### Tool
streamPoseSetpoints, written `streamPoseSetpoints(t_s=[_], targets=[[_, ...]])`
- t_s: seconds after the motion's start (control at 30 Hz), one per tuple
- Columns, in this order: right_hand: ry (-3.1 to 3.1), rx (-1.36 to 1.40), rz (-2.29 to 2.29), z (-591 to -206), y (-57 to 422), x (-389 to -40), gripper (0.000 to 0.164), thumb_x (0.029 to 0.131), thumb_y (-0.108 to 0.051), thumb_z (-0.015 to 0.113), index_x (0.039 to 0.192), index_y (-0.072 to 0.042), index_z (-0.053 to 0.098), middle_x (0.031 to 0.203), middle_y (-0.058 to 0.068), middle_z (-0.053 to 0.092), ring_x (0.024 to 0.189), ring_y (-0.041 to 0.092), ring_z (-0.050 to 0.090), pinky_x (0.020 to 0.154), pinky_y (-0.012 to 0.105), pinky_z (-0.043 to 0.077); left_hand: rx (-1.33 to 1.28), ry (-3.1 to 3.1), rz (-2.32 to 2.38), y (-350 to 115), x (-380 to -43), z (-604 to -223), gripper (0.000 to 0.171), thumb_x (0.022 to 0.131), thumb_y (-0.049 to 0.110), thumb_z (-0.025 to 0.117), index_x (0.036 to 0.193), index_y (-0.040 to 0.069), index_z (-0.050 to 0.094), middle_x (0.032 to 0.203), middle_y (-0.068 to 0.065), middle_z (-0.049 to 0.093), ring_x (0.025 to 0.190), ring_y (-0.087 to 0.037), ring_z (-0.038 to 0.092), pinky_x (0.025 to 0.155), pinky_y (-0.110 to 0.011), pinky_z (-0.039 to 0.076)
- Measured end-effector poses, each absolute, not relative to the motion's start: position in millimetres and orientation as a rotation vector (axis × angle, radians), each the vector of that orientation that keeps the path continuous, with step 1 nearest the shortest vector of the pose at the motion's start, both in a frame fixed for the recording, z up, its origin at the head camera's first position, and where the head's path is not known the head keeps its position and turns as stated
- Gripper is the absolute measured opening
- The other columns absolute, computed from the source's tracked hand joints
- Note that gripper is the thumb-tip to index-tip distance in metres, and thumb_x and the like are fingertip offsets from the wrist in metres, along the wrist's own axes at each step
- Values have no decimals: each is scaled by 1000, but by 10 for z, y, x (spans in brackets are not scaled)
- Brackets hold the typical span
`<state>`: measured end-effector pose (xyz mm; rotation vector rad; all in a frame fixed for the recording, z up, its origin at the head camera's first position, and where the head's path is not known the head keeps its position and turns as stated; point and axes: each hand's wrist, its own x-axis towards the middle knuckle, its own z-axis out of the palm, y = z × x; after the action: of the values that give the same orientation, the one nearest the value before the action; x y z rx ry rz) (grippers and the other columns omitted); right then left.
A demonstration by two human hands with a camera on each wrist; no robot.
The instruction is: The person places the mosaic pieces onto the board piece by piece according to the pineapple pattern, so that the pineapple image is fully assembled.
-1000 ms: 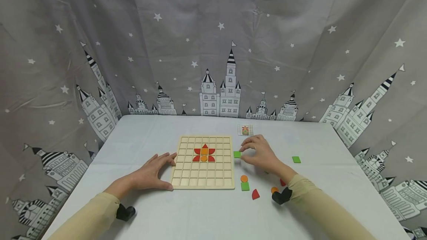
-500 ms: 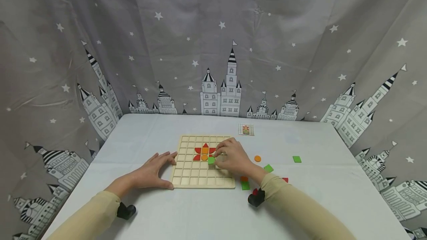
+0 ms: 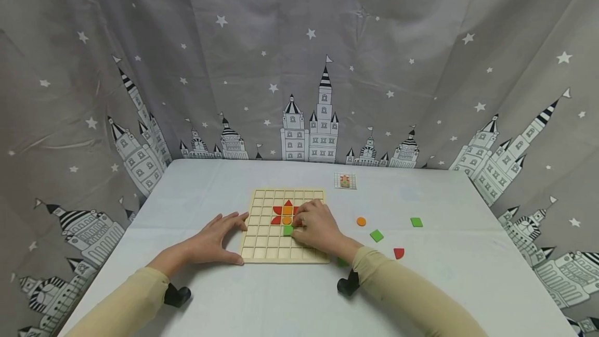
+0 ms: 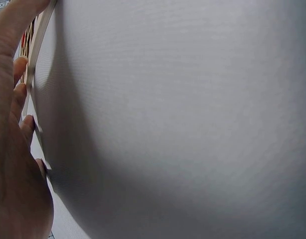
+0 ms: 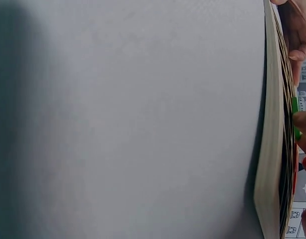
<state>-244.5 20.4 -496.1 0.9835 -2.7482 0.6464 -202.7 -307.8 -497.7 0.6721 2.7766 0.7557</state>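
Observation:
A pale wooden grid board (image 3: 262, 254) lies flat on the white table. On it, red pieces (image 3: 276, 220) surround an orange square (image 3: 287, 210) and an orange disc (image 3: 287, 220). My right hand (image 3: 320, 228) pinches a green square tile (image 3: 287, 231) between thumb and finger, right below the disc; in the right wrist view the tile (image 5: 295, 104) shows edge-on at the board's surface. Some red pieces are partly covered by this hand. My left hand (image 3: 210, 241) rests at the board's left edge, thumb near the front corner and fingers spread along the side.
Behind the board lies a small pattern card (image 3: 344, 181). To the right are a loose orange disc (image 3: 361, 221), green squares (image 3: 376, 235) and a red quarter piece (image 3: 399, 253). Another green square (image 3: 342, 262) is partly hidden by the right forearm. A grey castle-print curtain (image 3: 374, 66) hangs behind.
My right hand has picked up the green square from beside the board and carried it left, over the grid, to just below the orange disc. The left hand has stayed put.

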Motion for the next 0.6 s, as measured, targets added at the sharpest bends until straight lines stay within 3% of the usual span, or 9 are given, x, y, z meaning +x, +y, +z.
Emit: streamPoseSetpoints(t_s=[0.6], targets=[[-2748, 965, 643, -4962, 131, -2435, 14, 84, -36, 80, 89, -23, 81, 110, -6, 66, 110, 19, 49, 93, 38, 45, 650, 2775, 752, -3073, -2030, -4978, 77, 68, 67, 85, 123, 25, 52, 165, -7, 33, 153, -39, 21, 125, -60, 4]])
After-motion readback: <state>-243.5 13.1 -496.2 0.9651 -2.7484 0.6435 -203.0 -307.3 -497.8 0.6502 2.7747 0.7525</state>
